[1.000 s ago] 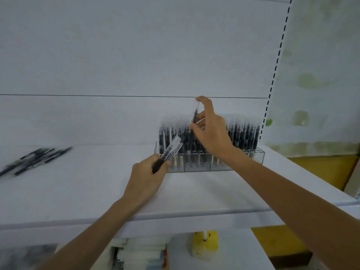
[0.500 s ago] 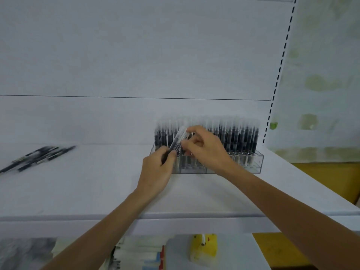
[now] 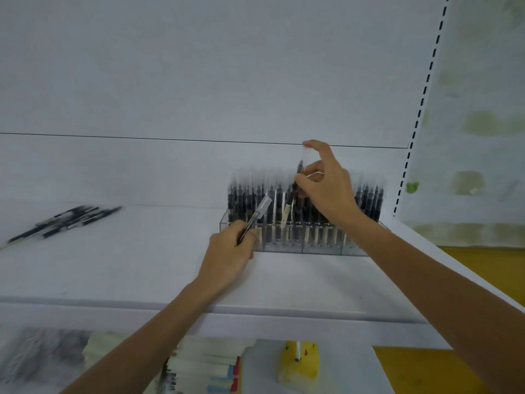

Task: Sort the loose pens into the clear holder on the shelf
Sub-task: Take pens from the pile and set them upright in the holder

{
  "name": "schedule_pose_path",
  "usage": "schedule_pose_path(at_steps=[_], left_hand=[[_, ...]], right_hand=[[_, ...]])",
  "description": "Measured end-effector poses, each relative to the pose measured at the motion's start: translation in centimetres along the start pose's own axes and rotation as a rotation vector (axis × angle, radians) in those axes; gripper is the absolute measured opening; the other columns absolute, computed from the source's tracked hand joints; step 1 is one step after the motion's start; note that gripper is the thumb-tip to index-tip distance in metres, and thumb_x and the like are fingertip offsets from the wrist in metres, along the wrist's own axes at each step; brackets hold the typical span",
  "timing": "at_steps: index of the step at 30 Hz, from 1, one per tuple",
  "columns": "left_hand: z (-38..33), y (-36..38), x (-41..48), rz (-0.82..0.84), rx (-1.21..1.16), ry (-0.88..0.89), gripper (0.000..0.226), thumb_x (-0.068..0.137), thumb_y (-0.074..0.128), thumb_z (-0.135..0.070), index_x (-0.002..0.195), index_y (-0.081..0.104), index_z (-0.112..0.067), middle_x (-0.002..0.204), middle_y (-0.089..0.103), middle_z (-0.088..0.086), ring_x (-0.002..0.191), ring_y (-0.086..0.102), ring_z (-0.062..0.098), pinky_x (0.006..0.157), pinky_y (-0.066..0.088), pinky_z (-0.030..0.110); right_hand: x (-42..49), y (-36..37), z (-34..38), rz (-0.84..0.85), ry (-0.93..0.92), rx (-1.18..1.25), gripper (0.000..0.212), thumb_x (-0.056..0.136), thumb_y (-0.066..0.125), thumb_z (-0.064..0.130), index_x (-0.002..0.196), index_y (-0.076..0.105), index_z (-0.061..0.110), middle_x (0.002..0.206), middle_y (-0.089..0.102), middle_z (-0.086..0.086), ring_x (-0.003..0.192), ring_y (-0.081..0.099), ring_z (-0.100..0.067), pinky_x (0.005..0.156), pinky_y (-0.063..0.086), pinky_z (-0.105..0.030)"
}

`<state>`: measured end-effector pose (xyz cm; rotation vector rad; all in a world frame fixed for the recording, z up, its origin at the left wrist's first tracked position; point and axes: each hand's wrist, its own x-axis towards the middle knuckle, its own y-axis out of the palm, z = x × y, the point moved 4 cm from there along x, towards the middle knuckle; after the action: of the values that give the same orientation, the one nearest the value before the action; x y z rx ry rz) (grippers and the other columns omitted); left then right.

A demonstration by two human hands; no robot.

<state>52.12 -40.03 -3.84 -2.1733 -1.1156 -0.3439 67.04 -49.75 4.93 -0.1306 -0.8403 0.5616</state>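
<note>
Right hand (image 3: 329, 191) risen — pen (image 3: 299, 168) pinched thumb-to-forefinger | above holder (image 3: 284, 246)

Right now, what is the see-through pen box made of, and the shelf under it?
Clear holder: looks like hard clear plastic, perhaps acrylic; pens show through its glossy walls. Shelf: smooth matte white, likely painted metal or laminate; I cannot tell which.

No text, number or brand can be read. Any print on the pens (image 3: 247, 200) in the clear holder (image 3: 284, 247) at centre, and on the stacked packets (image 3: 204, 368) at lower middle, is blurred.
</note>
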Motion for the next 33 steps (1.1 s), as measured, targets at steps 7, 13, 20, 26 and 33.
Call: schedule_pose_path(at_steps=[7,13,20,26,33], left_hand=[[0.1,-0.1,0.1,-0.043,-0.033,-0.055,0.028,0.094,0.048,-0.018,0.067,0.052,-0.019,0.057,0.055,-0.002,0.045,0.049,-0.005,0.048,0.035,0.009],[0.6,-0.2,0.4,-0.075,-0.116,-0.167,0.026,0.095,0.047,-0.019,0.073,0.059,-0.012,0.052,0.053,-0.004,0.037,0.042,0.000,0.051,0.032,0.022],[0.1,-0.3,0.2,-0.035,-0.111,-0.152,0.025,0.095,0.046,-0.019,0.076,0.060,-0.011,0.052,0.053,-0.004,0.037,0.039,0.003,0.046,0.032,0.017],[-2.9,1.3,0.8,0.028,-0.170,-0.060,0.023,0.098,0.043,-0.020,0.088,0.060,-0.008,0.055,0.054,0.001,0.038,0.042,0.003,0.041,0.035,0.015],[-4.4,0.8,0.3,0.055,-0.005,0.087,0.013,0.096,0.045,-0.022,0.090,0.056,-0.018,0.072,0.063,0.001,0.060,0.057,0.005,0.060,0.045,0.016]], right_hand=[[0.3,0.6,0.7,-0.018,-0.219,-0.089,0.052,0.089,0.061,0.007,0.134,0.042,0.024,0.078,0.054,0.011,0.070,0.059,-0.003,0.066,0.050,-0.012],[-1.5,3.0,-0.7,0.307,-0.207,-0.273,0.053,0.090,0.059,0.007,0.137,0.038,0.020,0.079,0.061,-0.004,0.072,0.063,-0.021,0.072,0.057,-0.034],[-1.7,2.0,-0.6,0.097,-0.229,-0.302,0.051,0.092,0.057,0.019,0.139,0.038,0.023,0.066,0.055,0.001,0.060,0.054,-0.014,0.061,0.049,-0.030],[-3.6,2.7,0.6,0.283,-0.042,0.058,0.040,0.087,0.066,0.024,0.123,0.047,0.021,0.082,0.063,0.003,0.069,0.058,0.001,0.063,0.044,-0.008],[-1.8,0.6,2.1,0.094,-0.052,0.246,0.041,0.086,0.063,0.008,0.115,0.042,0.028,0.087,0.059,-0.006,0.073,0.067,-0.017,0.069,0.059,-0.029]])
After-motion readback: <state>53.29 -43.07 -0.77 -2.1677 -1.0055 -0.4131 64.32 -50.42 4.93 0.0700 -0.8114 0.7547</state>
